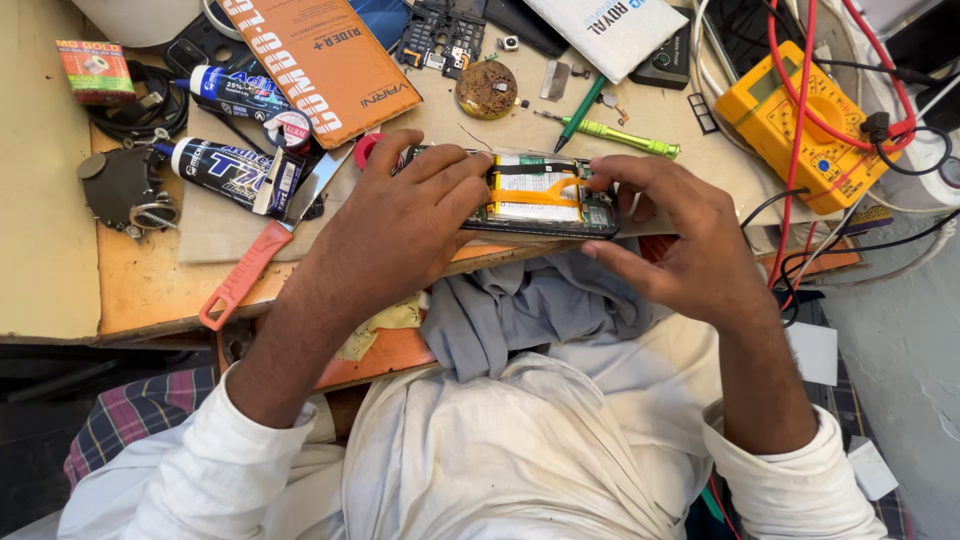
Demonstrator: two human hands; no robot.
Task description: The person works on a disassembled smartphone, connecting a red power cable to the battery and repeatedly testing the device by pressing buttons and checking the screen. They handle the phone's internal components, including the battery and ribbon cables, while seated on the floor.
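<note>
1. Cluttered wooden workbench (pixel 140 290) runs across the view above the person's white-clothed lap, with a crumpled grey cloth (pixel 530 305) at its near edge.
2. Left hand (pixel 400 225) grips the left end of an opened black phone with a white battery and orange ribbon (pixel 545 195), fingers curled over it.
3. Right hand (pixel 680 250) pinches the phone's right end between thumb and fingertips.
4. Left of them lies an orange-handled blade (pixel 245 270).
5. Farther back rest a green screwdriver (pixel 625 135) and a yellow multimeter with red leads (pixel 800 125).

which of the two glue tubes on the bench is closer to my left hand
The black glue tube with white lettering, lying just beside the left hand. The blue-and-white glue tube lies farther back, by the orange cardboard box.
</note>
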